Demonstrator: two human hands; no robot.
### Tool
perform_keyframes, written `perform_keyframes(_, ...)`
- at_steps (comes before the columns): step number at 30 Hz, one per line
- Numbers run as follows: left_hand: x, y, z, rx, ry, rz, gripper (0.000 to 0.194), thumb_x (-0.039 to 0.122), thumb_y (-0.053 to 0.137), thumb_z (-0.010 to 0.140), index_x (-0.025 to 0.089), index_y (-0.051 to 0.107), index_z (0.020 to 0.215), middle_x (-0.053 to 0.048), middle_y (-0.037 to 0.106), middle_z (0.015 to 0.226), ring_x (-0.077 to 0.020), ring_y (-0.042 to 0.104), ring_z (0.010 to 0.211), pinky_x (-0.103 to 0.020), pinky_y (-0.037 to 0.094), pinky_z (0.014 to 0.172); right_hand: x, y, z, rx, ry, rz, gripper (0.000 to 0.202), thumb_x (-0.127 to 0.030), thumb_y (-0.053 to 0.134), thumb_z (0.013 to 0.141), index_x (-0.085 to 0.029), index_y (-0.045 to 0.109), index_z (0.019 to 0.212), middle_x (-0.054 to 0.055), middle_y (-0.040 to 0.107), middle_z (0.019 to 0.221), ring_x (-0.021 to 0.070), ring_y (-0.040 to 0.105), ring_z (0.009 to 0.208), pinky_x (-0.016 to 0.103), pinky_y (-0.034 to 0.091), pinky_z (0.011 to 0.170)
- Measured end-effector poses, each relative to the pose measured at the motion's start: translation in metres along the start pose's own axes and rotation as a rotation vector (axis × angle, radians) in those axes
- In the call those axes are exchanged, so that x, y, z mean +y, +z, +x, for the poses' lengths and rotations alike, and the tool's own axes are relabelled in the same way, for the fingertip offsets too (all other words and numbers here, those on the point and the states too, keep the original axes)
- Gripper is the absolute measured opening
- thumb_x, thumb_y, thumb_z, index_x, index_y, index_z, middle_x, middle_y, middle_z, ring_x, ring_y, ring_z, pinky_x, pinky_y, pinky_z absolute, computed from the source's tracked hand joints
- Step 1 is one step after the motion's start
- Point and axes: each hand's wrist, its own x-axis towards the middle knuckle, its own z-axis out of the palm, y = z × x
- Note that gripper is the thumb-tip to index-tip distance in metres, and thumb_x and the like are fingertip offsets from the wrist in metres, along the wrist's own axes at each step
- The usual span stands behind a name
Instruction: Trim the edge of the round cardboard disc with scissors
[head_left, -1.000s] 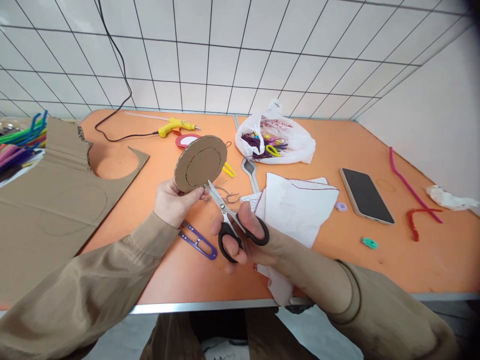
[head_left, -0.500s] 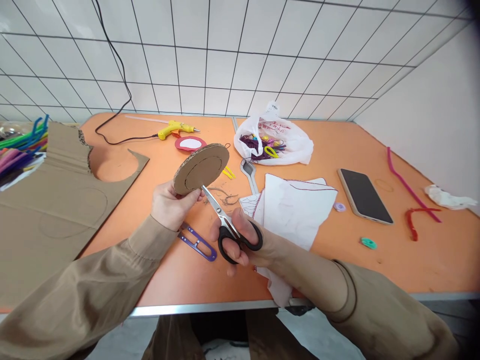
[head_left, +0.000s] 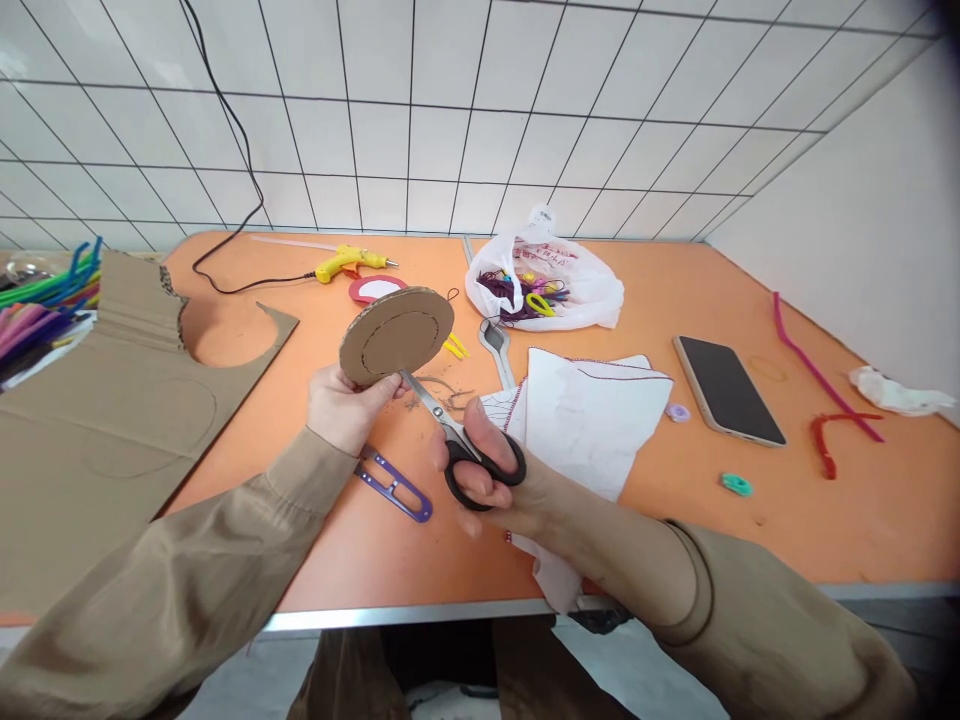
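A round cardboard disc (head_left: pixel 397 335) with a smaller circle marked on its face is tilted above the table, pinched at its lower edge by my left hand (head_left: pixel 349 405). My right hand (head_left: pixel 487 465) has its fingers in the black handles of the scissors (head_left: pixel 442 415). The scissors' tip meets the disc's lower edge beside my left thumb. Below the hands lies a purple thread snipper (head_left: pixel 394 485). Thin cardboard scraps (head_left: pixel 442 388) rest on the table behind the scissors.
Cut cardboard (head_left: pixel 90 420) covers the left, under pipe cleaners (head_left: pixel 45 315). A yellow glue gun (head_left: pixel 352 262), red ring (head_left: pixel 375 289) and plastic bag (head_left: pixel 585 290) sit at the back. White cloth (head_left: pixel 585 410), phone (head_left: pixel 727 388) and teal band (head_left: pixel 737 485) lie rightward.
The disc has shifted slightly left. The scissors' handles and the fingers of my right hand have moved slightly up and right, and the blades look closer together.
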Motion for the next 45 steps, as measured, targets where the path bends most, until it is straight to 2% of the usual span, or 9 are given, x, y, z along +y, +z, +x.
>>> perform_keyframes(2,0.001,0.001,0.001,0.014,-0.044,-0.050,0.016,0.020,0.082,0.052,0.014,0.069,0.060,-0.002,0.070,0.057,-0.0183,0.068,0.054,-0.030,0.061,0.059,0.002,0.000,-0.001,-0.021,0.019,0.011,0.060,-0.073,0.057,0.078,-0.014,0.064,0.072,-0.010,0.036,0.040,0.0043,0.030,0.032,0.019,0.050,0.039)
perform_keyframes(6,-0.006,-0.004,0.008,0.032,-0.129,-0.255,0.030,0.020,0.087,0.047,0.014,0.071,0.071,-0.001,0.072,0.064,-0.0168,0.068,0.054,-0.028,0.061,0.056,0.005,0.000,-0.003,-0.094,0.058,-0.015,0.066,-0.079,0.053,0.076,-0.014,0.061,0.078,-0.006,0.051,0.051,0.0044,0.039,0.037,0.024,0.055,0.046)
perform_keyframes(9,-0.010,-0.010,0.013,-0.038,-0.208,-0.336,0.031,0.020,0.089,0.048,0.013,0.073,0.074,-0.003,0.074,0.067,-0.0159,0.069,0.056,-0.023,0.060,0.054,0.005,-0.001,-0.004,-0.137,0.039,-0.002,0.066,-0.079,0.054,0.075,-0.013,0.060,0.081,-0.004,0.057,0.053,0.0052,0.047,0.038,0.026,0.057,0.051)
perform_keyframes(13,-0.008,-0.014,0.013,-0.142,-0.253,-0.374,0.028,0.019,0.088,0.052,0.013,0.075,0.076,-0.006,0.075,0.070,-0.0170,0.071,0.060,-0.020,0.060,0.055,0.001,-0.002,-0.003,-0.114,0.012,0.058,0.063,-0.074,0.058,0.076,-0.011,0.062,0.083,-0.001,0.063,0.056,0.0063,0.053,0.040,0.027,0.059,0.054)
perform_keyframes(23,0.000,-0.008,0.005,-0.242,-0.141,-0.275,0.017,0.022,0.085,0.060,0.013,0.074,0.069,-0.007,0.074,0.063,-0.0165,0.070,0.057,-0.021,0.059,0.054,-0.002,-0.004,-0.002,-0.090,0.011,0.035,0.059,-0.071,0.060,0.077,-0.013,0.066,0.085,-0.001,0.064,0.059,0.0075,0.053,0.043,0.029,0.059,0.056)
perform_keyframes(28,0.002,-0.006,0.003,-0.217,-0.086,-0.193,0.016,0.021,0.083,0.059,0.012,0.072,0.067,-0.006,0.072,0.060,-0.0166,0.069,0.054,-0.024,0.059,0.054,-0.002,-0.007,-0.001,-0.090,0.022,0.019,0.060,-0.072,0.057,0.079,-0.014,0.067,0.087,-0.002,0.062,0.059,0.0072,0.051,0.044,0.029,0.059,0.056)
perform_keyframes(38,0.007,-0.001,-0.006,-0.067,-0.031,-0.084,0.011,0.016,0.079,0.058,0.013,0.069,0.061,-0.004,0.069,0.057,-0.0176,0.066,0.054,-0.030,0.059,0.058,-0.003,-0.002,-0.001,-0.010,0.069,-0.064,0.066,-0.078,0.051,0.078,-0.014,0.068,0.085,-0.003,0.056,0.057,0.0067,0.047,0.043,0.029,0.058,0.055)
perform_keyframes(45,-0.002,-0.002,-0.006,-0.050,0.070,-0.070,0.012,0.021,0.080,0.058,0.017,0.069,0.059,-0.003,0.068,0.056,-0.0175,0.065,0.053,-0.031,0.058,0.057,0.006,-0.007,0.004,-0.045,0.031,-0.145,0.068,-0.078,0.065,0.066,-0.013,0.068,0.085,-0.006,0.052,0.048,0.0058,0.039,0.035,0.027,0.056,0.045)
